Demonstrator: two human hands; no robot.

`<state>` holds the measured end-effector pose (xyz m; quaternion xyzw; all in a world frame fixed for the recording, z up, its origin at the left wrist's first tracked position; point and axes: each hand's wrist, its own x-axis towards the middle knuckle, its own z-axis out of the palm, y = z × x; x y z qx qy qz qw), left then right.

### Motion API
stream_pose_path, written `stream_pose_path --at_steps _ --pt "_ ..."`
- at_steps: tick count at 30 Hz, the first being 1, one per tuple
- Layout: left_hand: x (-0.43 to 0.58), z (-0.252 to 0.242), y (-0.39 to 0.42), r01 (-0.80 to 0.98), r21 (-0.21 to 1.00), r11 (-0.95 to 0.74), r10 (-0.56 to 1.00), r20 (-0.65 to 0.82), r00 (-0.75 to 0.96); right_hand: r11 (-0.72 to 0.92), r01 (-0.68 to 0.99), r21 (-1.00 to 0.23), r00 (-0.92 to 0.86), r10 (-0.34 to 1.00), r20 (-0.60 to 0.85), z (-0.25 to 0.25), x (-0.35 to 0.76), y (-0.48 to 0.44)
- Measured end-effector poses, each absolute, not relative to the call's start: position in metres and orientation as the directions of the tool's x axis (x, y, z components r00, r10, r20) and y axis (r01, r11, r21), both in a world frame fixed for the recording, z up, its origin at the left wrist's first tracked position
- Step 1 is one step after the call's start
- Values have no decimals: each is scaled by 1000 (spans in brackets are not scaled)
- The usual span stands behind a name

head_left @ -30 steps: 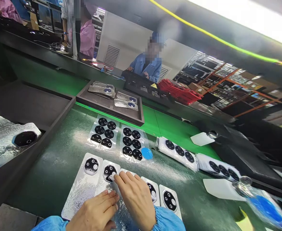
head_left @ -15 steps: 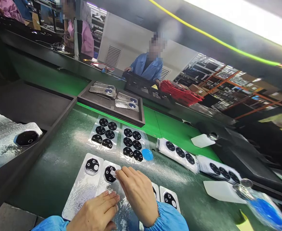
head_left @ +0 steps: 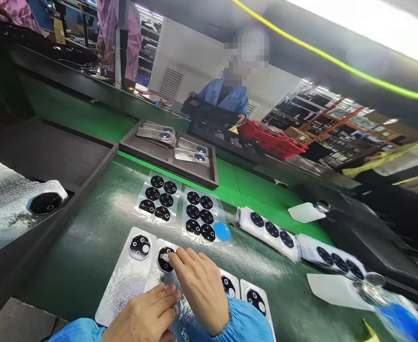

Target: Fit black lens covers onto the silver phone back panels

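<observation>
Several silvery phone back panels lie in a row on the green table, each with a black round camera piece at its top. My left hand (head_left: pixel 142 311) rests flat with fingers stretched on the second panel (head_left: pixel 154 275). Over its black camera piece (head_left: pixel 161 265) my right hand (head_left: pixel 199 287) is bent, fingers pinched together. Something small and white (head_left: pixel 166 257) shows at its fingertips; what it is I cannot make out. To the left is another panel (head_left: pixel 121 278), untouched. Two more panels (head_left: pixel 253 285) lie partly behind my right hand and sleeve.
Two clear sheets of black discs (head_left: pixel 159 216) lie beyond the panels, a blue round sticker (head_left: pixel 222 231) beside one. Stacked disc sheets (head_left: pixel 266 247) are to the right. A dark tray (head_left: pixel 166 156) holds more panels. A co-worker in blue (head_left: pixel 218 92) stands across the table.
My right fingertips have shifted slightly on the black camera piece. The left hand stays on the panel. The view has moved a little, and the co-worker across now holds up a dark tray-like object.
</observation>
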<state>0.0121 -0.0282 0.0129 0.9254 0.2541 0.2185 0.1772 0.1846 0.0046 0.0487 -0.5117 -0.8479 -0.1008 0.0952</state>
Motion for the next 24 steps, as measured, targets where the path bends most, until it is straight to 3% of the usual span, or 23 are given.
stream_pose_path --at_steps 24 --pt "12 13 -28 400 418 -816 540 300 787 445 892 78 -449 858 247 47 184 5"
